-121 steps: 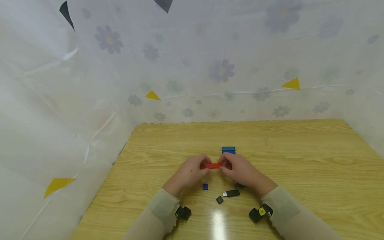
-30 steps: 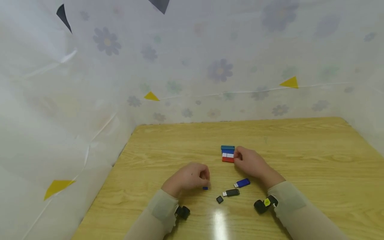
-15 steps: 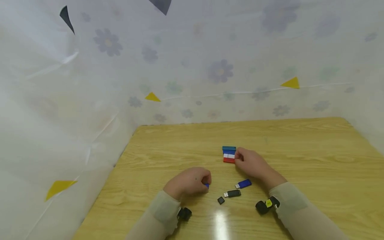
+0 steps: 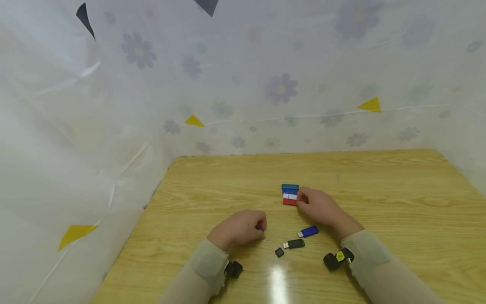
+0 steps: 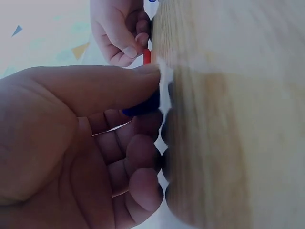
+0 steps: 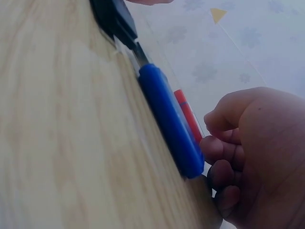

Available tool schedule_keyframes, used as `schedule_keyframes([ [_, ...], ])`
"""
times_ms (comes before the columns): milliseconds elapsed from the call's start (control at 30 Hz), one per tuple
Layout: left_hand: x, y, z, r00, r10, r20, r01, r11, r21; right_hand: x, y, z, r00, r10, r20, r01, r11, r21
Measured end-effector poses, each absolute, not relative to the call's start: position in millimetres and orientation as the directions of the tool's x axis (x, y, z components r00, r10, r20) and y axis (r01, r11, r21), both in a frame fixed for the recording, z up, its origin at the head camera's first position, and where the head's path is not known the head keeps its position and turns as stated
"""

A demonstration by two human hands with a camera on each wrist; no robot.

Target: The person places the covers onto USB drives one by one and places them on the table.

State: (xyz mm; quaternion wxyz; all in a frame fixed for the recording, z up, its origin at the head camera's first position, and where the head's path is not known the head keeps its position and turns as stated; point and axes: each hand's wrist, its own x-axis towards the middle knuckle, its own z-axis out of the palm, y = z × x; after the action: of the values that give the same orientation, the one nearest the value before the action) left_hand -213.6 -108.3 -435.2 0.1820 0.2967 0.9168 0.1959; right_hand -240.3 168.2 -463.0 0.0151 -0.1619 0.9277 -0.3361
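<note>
My left hand is low over the table, thumb and fingers pinching a small blue USB stick cap. My right hand rests by the right end of a row of USB sticks, its fingers loosely bent and the fingertips right at the end of the red USB stick. Above the red one in that row lie a white piece, a blue stick and a teal stick. Between the hands and nearer to me, an uncapped blue USB stick lies with its metal plug toward the left.
An uncapped black USB stick lies in front of the blue one, with its square black cap beside it. The wooden table ends at white flowered sheeting behind and at the sides.
The red stick, earlier held between both hands, now lies in the row. My left hand has picked the blue cap up off the table. My right hand has stayed by the row this last second.
</note>
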Motion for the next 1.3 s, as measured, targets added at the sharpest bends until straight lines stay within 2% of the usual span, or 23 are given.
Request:
schedule_keyframes([
  [367, -215.3, -106.6, -434.3, -0.767, 0.629, -0.126, 0.529, 0.731, 0.431, -239.7, 166.9, -460.3, -0.942, -0.328, 0.067, -0.296, 0.724, -0.623],
  [633, -214.5, -105.6, -432.9, -0.777, 0.617, -0.123, 0.520, 0.740, 0.426, -241.7, 168.7, -464.1, -0.941, -0.334, 0.058, -0.295, 0.723, -0.625],
  [1133, -216.9, -104.1, -434.7, -0.785, 0.603, -0.138, 0.478, 0.733, 0.484, -242.2, 174.0, -464.1, -0.904, -0.421, 0.073, -0.371, 0.688, -0.624],
  [1300, -217.1, -104.8, -434.7, -0.776, 0.621, -0.113, 0.504, 0.717, 0.481, -242.8, 173.8, -466.0, -0.907, -0.415, 0.072, -0.366, 0.691, -0.623],
])
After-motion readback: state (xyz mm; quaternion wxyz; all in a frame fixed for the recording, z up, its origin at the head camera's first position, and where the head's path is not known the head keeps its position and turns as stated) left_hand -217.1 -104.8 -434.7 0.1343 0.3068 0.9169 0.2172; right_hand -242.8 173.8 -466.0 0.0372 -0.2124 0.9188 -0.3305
